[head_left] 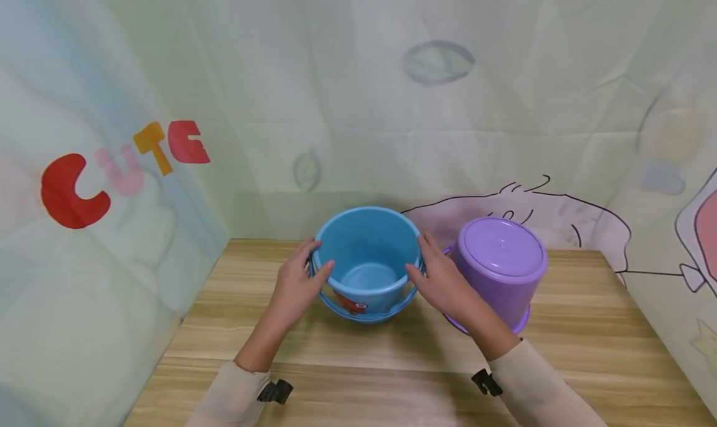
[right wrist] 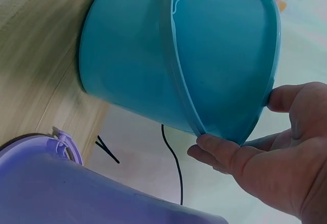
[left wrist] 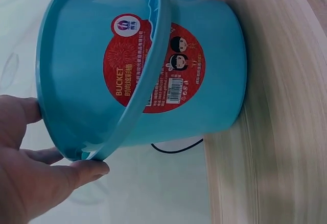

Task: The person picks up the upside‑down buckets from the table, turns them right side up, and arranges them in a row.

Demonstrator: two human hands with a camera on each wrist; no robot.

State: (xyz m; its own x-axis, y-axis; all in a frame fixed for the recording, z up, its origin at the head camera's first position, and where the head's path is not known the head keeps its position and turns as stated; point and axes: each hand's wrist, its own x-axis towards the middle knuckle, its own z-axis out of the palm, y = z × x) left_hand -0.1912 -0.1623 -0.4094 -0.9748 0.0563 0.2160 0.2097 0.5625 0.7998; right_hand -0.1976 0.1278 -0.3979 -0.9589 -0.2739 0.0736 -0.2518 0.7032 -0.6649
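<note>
A blue bucket [head_left: 366,237] stands upright on the wooden table, its mouth tilted into the head view and nothing visible inside. My left hand [head_left: 295,284] grips the left side of the rim, and my right hand [head_left: 445,282] grips the right side. In both cases the thumb lies at the rim's near side while fingers reach around outside. The bucket's blue handle [left wrist: 162,40] hangs down across the front, over a round red label [left wrist: 117,78] seen in the left wrist view. Right of my right hand, a purple bucket [head_left: 504,249] sits upside down.
The wooden table [head_left: 370,377] ends at a printed fabric backdrop [head_left: 358,91] behind and at both sides. A purple handle end [right wrist: 66,145] shows near the purple bucket's rim in the right wrist view. Black clips [head_left: 274,391] hang at the sleeves.
</note>
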